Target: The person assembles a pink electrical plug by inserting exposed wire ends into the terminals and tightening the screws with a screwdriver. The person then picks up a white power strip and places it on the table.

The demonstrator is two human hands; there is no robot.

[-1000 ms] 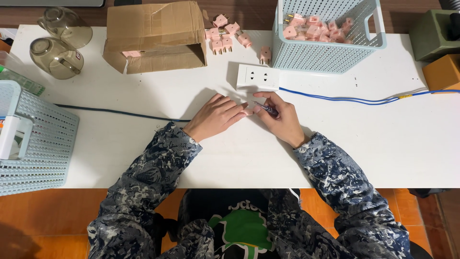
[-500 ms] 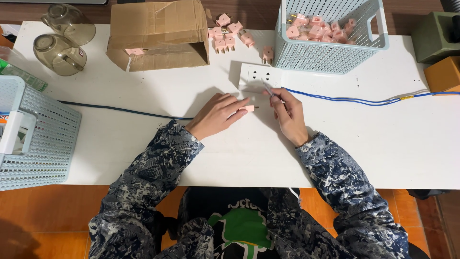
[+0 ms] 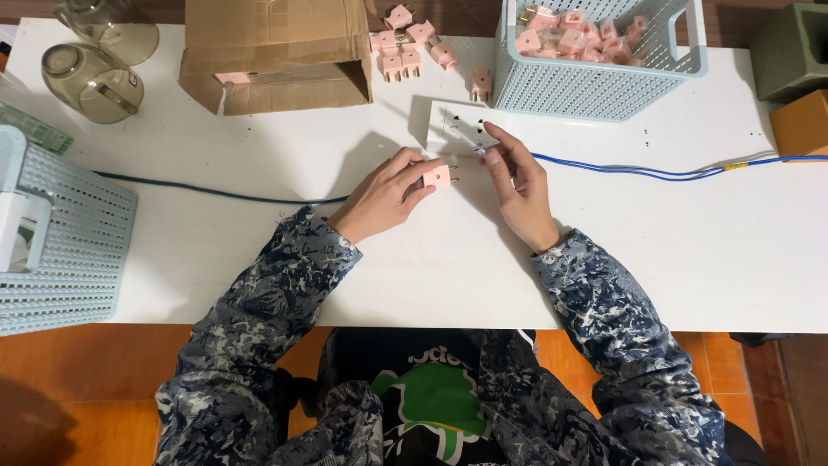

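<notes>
Left hand [image 3: 379, 194] pinches a small pink plug [image 3: 437, 176] between thumb and fingers, mid-surface, prongs pointing right, long axis roughly left to right. White socket block [image 3: 459, 129] lies just beyond the plug, toward the far edge. Right hand [image 3: 522, 185], nearer the block, has fingers pressed together on something small at its near edge, by the blue cable [image 3: 638, 168].

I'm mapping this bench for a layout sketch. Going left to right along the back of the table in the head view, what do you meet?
Glass jars → cardboard box → loose pink plugs → blue basket of pink plugs → green box.
</notes>
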